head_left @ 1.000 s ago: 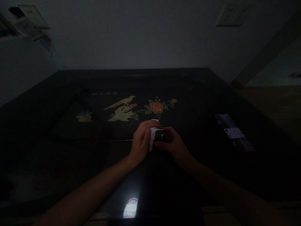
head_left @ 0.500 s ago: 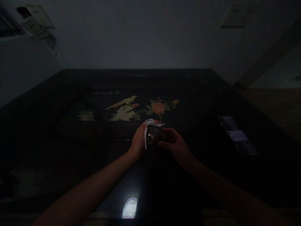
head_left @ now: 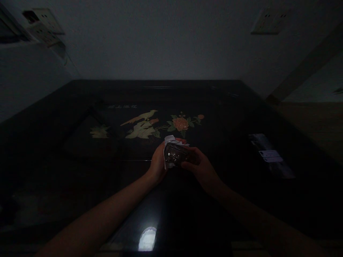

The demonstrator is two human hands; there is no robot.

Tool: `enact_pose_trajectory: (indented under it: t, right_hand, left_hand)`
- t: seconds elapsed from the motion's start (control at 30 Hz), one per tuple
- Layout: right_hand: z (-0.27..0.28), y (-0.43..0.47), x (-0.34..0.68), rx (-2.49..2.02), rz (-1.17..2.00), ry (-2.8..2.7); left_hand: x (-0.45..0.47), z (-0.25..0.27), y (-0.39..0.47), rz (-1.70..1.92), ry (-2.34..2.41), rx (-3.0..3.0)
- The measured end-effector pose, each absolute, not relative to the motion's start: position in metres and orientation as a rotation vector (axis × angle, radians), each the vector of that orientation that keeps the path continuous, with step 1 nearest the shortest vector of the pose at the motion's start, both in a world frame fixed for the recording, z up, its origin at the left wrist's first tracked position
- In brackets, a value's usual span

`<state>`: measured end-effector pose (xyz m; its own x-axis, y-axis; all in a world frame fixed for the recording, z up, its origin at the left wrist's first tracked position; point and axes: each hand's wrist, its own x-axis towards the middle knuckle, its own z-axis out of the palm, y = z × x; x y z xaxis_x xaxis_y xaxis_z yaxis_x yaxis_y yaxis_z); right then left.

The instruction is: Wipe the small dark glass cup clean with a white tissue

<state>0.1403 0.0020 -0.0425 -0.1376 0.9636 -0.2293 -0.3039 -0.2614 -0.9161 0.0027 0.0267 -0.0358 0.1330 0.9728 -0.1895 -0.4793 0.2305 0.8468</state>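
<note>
Clear vessel meets tissue above the table, inward of its near edge
Fingers curled, my left hand cups tissue, right hand grips vessel; I judge light pressure best

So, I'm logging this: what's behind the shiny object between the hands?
A white sheet shows beyond and left of the shiny object, backed by the left hand; the sheet's middle and much of that hand are covered.
</note>
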Motion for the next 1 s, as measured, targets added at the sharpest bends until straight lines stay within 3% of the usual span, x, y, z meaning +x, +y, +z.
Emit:
enact_pose_trajectory:
  t: [0.53, 0.67, 1.0]
  right_hand:
    - [-0.044, 0.001, 0.14, -1.213, 1.457, -0.99]
    - [-0.041, 0.0, 0.14, -1.186, 1.479, -0.972]
    - [-0.04, 0.004, 0.141, -1.129, 1.587, -0.843]
  left_hand:
    - [-0.009, -0.039, 0.018, 1.405, 0.943, 2.108]
    - [-0.008, -0.036, 0.016, 1.404, 0.983, 2.013]
    - [-0.004, -0.04, 0.025, 1.266, 1.027, 1.129]
